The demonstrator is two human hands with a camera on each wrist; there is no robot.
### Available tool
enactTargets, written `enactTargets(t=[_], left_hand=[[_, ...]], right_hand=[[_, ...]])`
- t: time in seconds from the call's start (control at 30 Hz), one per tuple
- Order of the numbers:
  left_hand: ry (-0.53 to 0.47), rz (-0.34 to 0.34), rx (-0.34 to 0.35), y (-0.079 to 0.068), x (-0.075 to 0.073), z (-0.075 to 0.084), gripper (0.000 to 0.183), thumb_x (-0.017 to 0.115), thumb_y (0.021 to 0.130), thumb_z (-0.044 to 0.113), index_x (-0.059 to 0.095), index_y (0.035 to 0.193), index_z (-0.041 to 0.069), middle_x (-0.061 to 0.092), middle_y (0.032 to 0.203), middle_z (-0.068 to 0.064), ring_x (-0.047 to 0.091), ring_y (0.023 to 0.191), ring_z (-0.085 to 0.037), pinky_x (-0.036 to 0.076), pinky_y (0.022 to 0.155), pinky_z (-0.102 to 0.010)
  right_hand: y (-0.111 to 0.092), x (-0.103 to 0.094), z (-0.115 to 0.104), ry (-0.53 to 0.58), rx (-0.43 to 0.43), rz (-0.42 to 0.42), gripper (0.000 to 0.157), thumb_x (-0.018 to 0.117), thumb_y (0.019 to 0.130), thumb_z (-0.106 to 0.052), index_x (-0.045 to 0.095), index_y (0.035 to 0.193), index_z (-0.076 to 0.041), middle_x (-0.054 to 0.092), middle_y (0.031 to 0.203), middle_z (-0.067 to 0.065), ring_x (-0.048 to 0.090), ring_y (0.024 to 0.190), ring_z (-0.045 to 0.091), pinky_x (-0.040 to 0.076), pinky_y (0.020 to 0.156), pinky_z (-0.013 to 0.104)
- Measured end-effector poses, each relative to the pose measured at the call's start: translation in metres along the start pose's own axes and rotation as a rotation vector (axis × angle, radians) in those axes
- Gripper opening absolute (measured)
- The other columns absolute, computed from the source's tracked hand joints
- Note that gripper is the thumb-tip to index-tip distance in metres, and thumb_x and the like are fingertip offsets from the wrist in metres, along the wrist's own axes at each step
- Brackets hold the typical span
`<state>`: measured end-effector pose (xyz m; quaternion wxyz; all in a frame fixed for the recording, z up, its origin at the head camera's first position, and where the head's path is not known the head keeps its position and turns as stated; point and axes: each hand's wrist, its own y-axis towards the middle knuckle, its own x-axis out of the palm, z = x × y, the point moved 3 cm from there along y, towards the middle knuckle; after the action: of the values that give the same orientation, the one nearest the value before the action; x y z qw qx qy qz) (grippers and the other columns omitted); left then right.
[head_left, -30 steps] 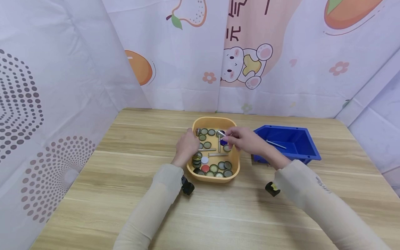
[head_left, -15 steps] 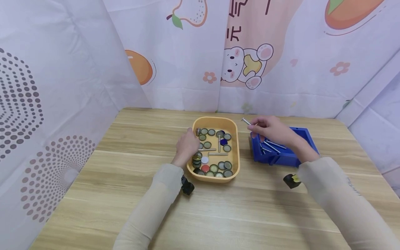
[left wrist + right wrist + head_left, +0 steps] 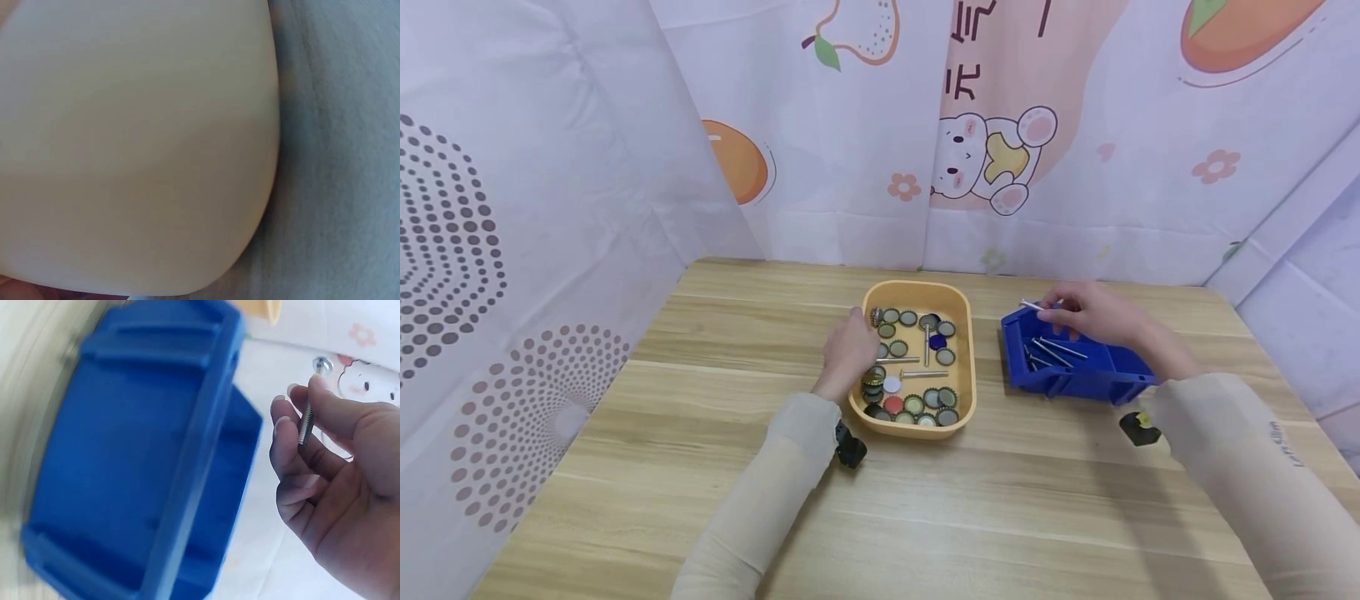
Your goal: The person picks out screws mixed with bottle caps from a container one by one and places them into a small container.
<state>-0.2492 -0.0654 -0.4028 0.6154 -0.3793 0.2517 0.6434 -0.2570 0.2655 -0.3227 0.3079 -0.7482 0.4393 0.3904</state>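
Note:
My left hand (image 3: pixel 850 350) grips the left rim of a yellow plastic tub (image 3: pixel 967 358). Its outer wall (image 3: pixel 137 156) fills most of the left wrist view. Inside lie several bottle caps (image 3: pixel 913 405), mostly dull metal with a red, a white and some blue ones, and 3 silver bolts (image 3: pixel 927 346). Over the blue bin (image 3: pixel 1060 387) my right hand (image 3: pixel 1086 312) pinches another bolt (image 3: pixel 307 425) between thumb and fingers; its threaded shank and round head show in the right wrist view. Several bolts (image 3: pixel 1052 352) lie in the bin.
Both containers stand on a wood-grain table (image 3: pixel 955 517), the bin to the right of the tub with a gap between them. A printed curtain (image 3: pixel 842 167) hangs behind the table's back edge. Black wrist cameras (image 3: pixel 850 447) sit under both cuffs.
My right hand has carried the bolt from above the tub rightward to over the blue bin, uncovering the tub's right side. The left hand has stayed on the rim.

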Motion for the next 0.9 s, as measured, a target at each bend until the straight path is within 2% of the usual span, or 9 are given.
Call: enactTargets(t=[0.3, 0.53, 0.77, 0.9], left_hand=[[-0.008, 0.003, -0.001, -0.001, 0.0, 0.0, 0.039, 0.044, 0.098, 0.018, 0.048, 0.134, 0.003, 0.065, 0.103, -0.015, 0.062, 0.081, -0.026, 0.046, 0.061, -0.036], [-0.002, 0.008, -0.004, 0.0, 0.0, 0.0, 0.038, 0.042, 0.098, 0.019, 0.049, 0.133, 0.003, 0.065, 0.101, -0.015, 0.062, 0.082, -0.027, 0.048, 0.063, -0.038], [-0.006, 0.009, -0.003, 0.0, 0.0, 0.0, 0.04, 0.043, 0.098, 0.018, 0.048, 0.134, 0.003, 0.066, 0.104, -0.015, 0.062, 0.084, -0.027, 0.048, 0.065, -0.038], [-0.001, 0.008, -0.005, -0.001, 0.0, 0.001, 0.039, 0.043, 0.099, 0.019, 0.048, 0.134, 0.003, 0.066, 0.105, -0.015, 0.062, 0.084, -0.027, 0.048, 0.066, -0.039]], right_hand=[[-0.003, 0.009, 0.022, -0.119, -0.008, -0.026, 0.018, 0.061, 0.097, -0.019, 0.067, 0.104, -0.004, 0.066, 0.079, 0.007, 0.057, 0.065, 0.014, 0.046, 0.06, 0.027], [-0.006, 0.017, 0.032, -0.277, -0.045, -0.003, 0.007, 0.066, 0.092, -0.015, 0.068, 0.096, -0.01, 0.066, 0.078, 0.0, 0.053, 0.068, 0.012, 0.043, 0.064, 0.031], [-0.009, 0.025, 0.036, -0.418, -0.033, -0.026, 0.009, 0.067, 0.09, -0.009, 0.063, 0.098, -0.011, 0.065, 0.088, 0.005, 0.058, 0.075, 0.022, 0.049, 0.067, 0.045], [-0.01, 0.025, 0.03, -0.457, -0.035, -0.036, 0.008, 0.065, 0.089, -0.006, 0.061, 0.09, -0.013, 0.059, 0.084, 0.004, 0.054, 0.073, 0.021, 0.046, 0.064, 0.042]])
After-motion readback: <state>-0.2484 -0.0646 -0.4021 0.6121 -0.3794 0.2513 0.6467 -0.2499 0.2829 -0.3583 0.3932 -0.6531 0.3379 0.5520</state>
